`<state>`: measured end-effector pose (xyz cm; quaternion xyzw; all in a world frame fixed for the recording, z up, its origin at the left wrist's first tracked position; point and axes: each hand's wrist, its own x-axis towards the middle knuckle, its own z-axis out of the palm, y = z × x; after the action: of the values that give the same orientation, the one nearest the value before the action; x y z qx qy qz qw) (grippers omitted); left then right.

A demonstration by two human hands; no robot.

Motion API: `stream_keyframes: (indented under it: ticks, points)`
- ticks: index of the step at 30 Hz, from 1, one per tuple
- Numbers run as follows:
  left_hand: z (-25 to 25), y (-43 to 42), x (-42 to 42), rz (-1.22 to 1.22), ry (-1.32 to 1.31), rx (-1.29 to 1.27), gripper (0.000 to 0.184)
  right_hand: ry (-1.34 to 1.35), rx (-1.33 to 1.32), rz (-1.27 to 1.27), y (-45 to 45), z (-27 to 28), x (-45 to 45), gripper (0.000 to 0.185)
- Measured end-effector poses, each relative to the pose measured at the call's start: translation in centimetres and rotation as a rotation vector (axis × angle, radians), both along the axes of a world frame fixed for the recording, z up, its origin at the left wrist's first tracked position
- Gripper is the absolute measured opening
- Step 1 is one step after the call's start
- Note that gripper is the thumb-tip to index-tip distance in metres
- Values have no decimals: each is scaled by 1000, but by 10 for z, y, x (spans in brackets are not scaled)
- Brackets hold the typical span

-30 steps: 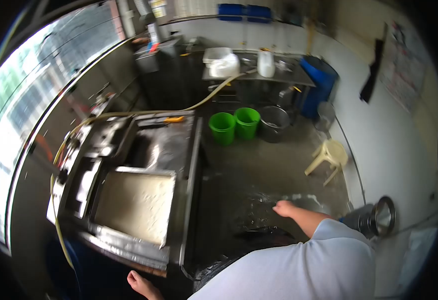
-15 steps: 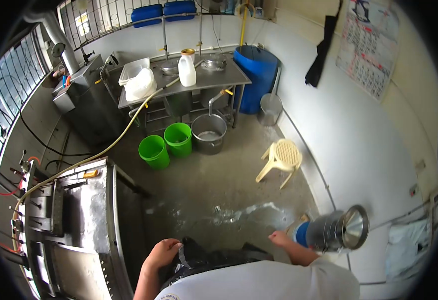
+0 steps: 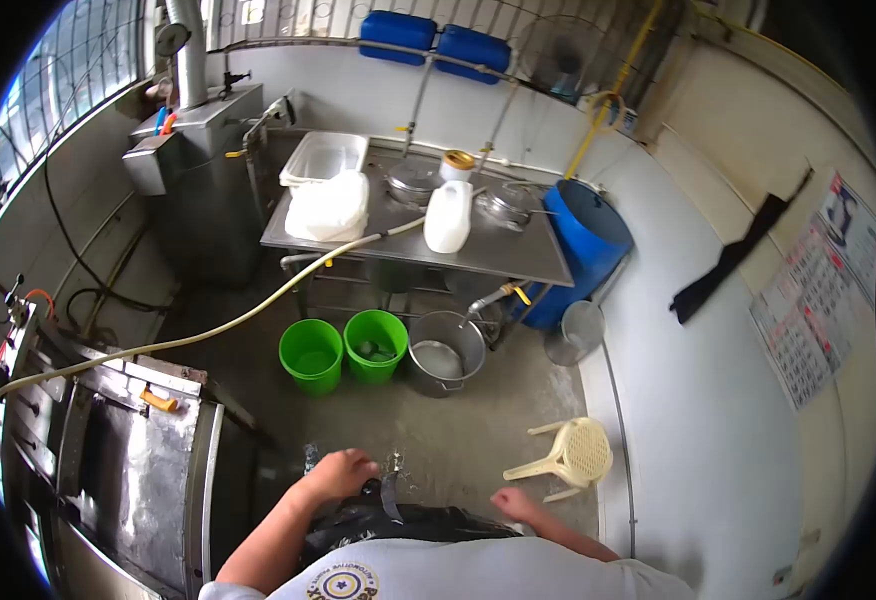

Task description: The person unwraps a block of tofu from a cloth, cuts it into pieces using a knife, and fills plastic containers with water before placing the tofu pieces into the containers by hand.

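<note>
One left hand [image 3: 346,474], one right hand [image 3: 516,504], both curled (grip unclear), near black apron [image 3: 426,523].

Floor [image 3: 388,412]: open for you from your left hand [image 3: 338,474] far to the green buckets [image 3: 316,381].
Right: the stool [image 3: 587,451] near the wall [image 3: 673,430] narrows your way.
Left: the steel bench [image 3: 138,480] blocks you.
Far left: the hose [image 3: 210,336] slants across your way.

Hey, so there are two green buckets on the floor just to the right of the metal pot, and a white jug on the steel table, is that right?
Not quite. The head view shows the two green buckets on the floor to the left of the metal pot. The white jug is on the steel table.
</note>
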<state>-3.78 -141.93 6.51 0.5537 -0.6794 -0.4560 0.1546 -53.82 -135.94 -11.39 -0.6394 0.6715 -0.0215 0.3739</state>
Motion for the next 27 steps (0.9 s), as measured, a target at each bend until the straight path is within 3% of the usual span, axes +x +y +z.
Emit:
stream_keyframes:
  ticks: [2, 3, 8, 9, 11, 12, 13, 14, 17, 18, 20, 22, 25, 27]
  points:
    - [9, -34, 12, 102, -41, 5, 40, 63, -202, -76, -65, 21, 10, 34]
    - [10, -47, 25, 170, -54, 40, 40, -10, -97, -166, -129, 29, 21, 34]
    - [3, -60, 44, 601, 40, 103, 40, -155, -99, -2, -298, 17, 50, 24]
    - [0, -56, 46, 646, 27, 107, 40, -206, -253, 69, -350, -23, 43, 22]
    - [-4, -40, 48, 792, -53, 191, 40, -267, -166, -55, -433, 41, 86, 20]
    - [1, -35, 46, 848, -76, 206, 40, -170, -401, 13, -499, 11, 81, 19]
    - [2, -28, 44, 913, -113, 226, 39, -151, -639, 33, -540, 54, 105, 25]
    - [9, -22, 39, 989, -114, 236, 38, -81, -563, -33, -601, 67, 112, 37]
    - [12, -1, 22, 1227, -79, 235, 38, -246, -855, -324, -746, 93, 140, 87]
    - [11, 6, 14, 1289, -91, 221, 37, -259, -875, -407, -779, 101, 158, 87]
    - [8, 24, -4, 1357, -110, 267, 37, -272, -875, -480, -807, 114, 184, 86]
    - [24, 32, -28, 1389, -168, 299, 38, -181, -607, -407, -814, 121, 208, 78]
    - [47, 50, -64, 1416, -258, 344, 37, -107, -674, -414, -774, 107, 263, 66]
    - [56, 67, -86, 1543, -238, 337, 37, -230, -813, -284, -697, 82, 308, 55]
